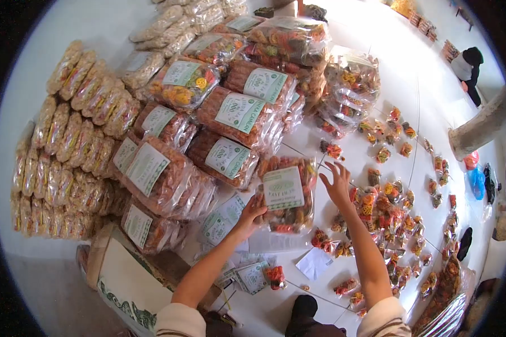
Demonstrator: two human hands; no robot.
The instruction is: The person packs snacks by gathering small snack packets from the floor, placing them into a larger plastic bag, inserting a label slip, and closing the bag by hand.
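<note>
My left hand (249, 211) grips the near left edge of a clear snack bag (287, 194) with a white and green label, filled with mixed orange and red pieces. The bag lies on the white floor in front of a stack of similar labelled bags (230, 121). My right hand (336, 182) hovers just right of the bag with fingers spread, holding nothing. Many small snack packets (385, 210) lie scattered beyond and to the right of that hand.
Rows of pale cracker packs (67, 146) lie at the left. Loose labels and a small packet (252, 275) sit near my knees, beside a printed sack (129, 292). Another person (468, 67) crouches far right. A thick post (480, 129) stands at the right.
</note>
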